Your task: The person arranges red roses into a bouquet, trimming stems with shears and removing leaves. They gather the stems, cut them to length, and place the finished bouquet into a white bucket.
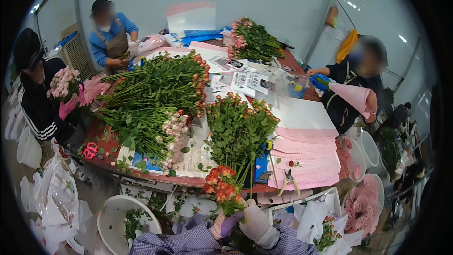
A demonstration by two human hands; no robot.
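Note:
Close to my body, just off the table's near edge, my left hand [225, 225] wears a purple and striped glove. It is closed round the leafy stems of a small bunch of orange-red roses [221, 182], blooms tilted up and to the left. My right hand [257, 223], in a whitish glove, is closed against the same stems; its fingertips are partly hidden. Just beyond lies a pile of orange roses [238, 130], its stems toward me. Right of those stems stands a blue tape dispenser [262, 166], and pliers-like cutters [288, 182] lie nearby.
Pink roses [141, 125] and more orange roses [160, 80] cover the table's left; pink-edged wrapping sheets [304, 156] its right. Pink scissors [90, 150] lie at the left edge. A white bucket [106, 217] stands below. Three people work around the table, one holding a pink-wrapped bouquet [354, 97].

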